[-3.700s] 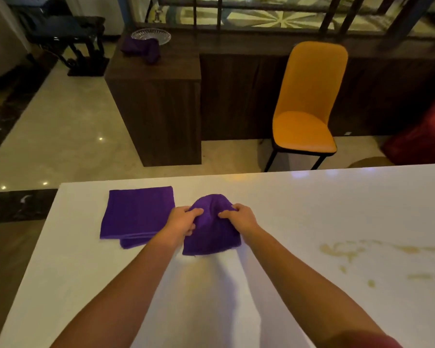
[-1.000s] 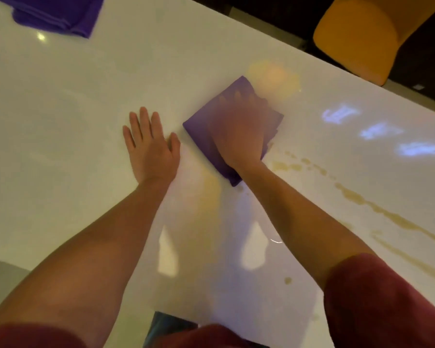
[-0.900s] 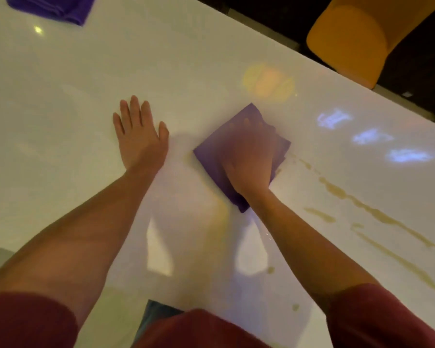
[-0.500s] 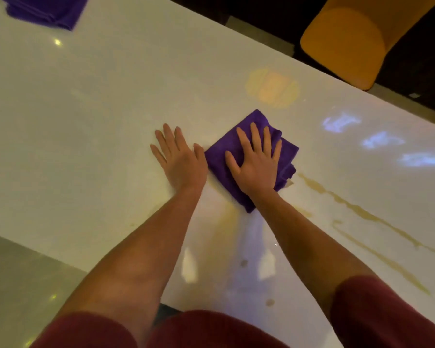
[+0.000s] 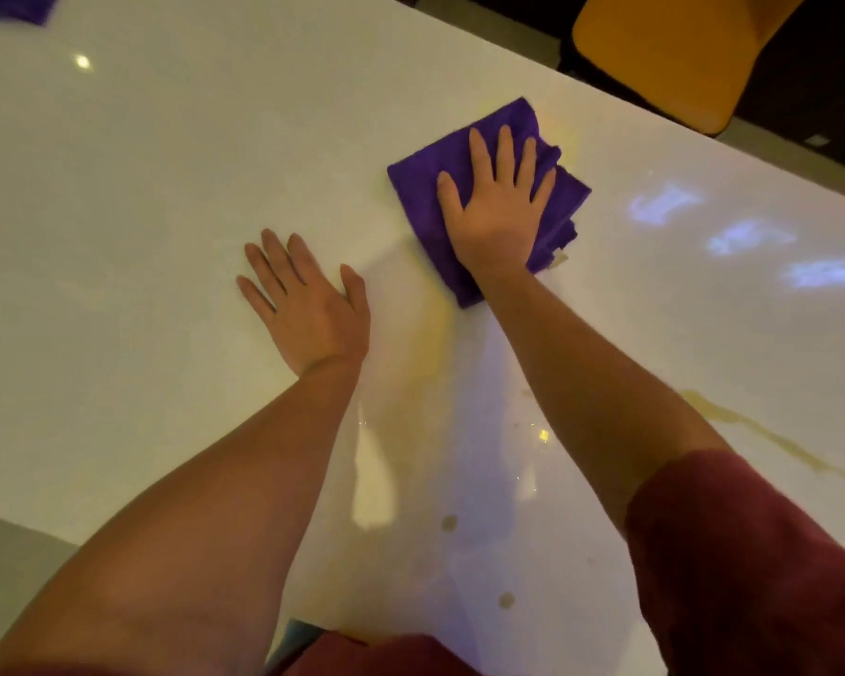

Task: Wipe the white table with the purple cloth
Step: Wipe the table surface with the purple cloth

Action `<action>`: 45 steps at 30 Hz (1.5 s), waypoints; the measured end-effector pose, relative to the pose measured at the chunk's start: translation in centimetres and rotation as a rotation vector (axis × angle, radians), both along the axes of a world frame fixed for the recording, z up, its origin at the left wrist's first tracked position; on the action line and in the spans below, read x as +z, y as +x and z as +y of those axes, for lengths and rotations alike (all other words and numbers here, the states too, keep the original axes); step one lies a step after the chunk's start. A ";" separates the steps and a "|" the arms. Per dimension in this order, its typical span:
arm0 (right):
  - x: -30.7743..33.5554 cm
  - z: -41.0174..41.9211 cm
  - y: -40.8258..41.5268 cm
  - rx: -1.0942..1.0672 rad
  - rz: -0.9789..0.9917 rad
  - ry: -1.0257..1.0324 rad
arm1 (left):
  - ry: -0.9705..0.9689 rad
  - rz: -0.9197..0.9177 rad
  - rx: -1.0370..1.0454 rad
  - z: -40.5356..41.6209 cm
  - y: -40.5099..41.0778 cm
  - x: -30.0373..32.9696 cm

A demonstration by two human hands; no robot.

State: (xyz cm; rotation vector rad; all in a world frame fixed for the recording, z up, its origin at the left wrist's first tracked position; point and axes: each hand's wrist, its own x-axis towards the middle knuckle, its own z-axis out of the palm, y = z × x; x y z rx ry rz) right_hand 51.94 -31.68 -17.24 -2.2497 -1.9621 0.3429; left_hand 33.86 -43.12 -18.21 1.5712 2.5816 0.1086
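The folded purple terry cloth (image 5: 413, 197) lies flat on the glossy white desk (image 5: 167, 187), toward its far edge, turned so one corner points away from the person and another back toward them. The right hand (image 5: 496, 209) rests palm-down on top of it, fingers straight and spread, so its grip is wide and flat, pressing the cloth onto the desk rather than curling round it; the cloth shows beyond the hand on the left, at the far corner and along the right edge, where its layers bunch slightly. The left hand (image 5: 308, 304) lies palm-down on the bare desk, near the cloth on its left and not touching it, fingers straight and close together, thumb out to the side; its grip is likewise wide and holds nothing. Thin yellowish-brown streaks of spilled liquid (image 5: 771, 439) run across the desk on the right, nearer the person than the cloth, and small drops of the same colour (image 5: 506, 600) sit between the forearms. A dark red short sleeve (image 5: 752, 553) covers the right upper arm. Beyond the desk's far edge stands an orange chair (image 5: 674, 46). At the top left corner the edge of another purple cloth (image 5: 15, 4) lies on the desk, well apart from both hands.
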 end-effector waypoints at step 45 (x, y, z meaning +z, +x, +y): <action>0.4 -19.9 17.3 0.070 -0.033 -0.062 | 0.128 -0.229 -0.168 -7.4 18.4 3.7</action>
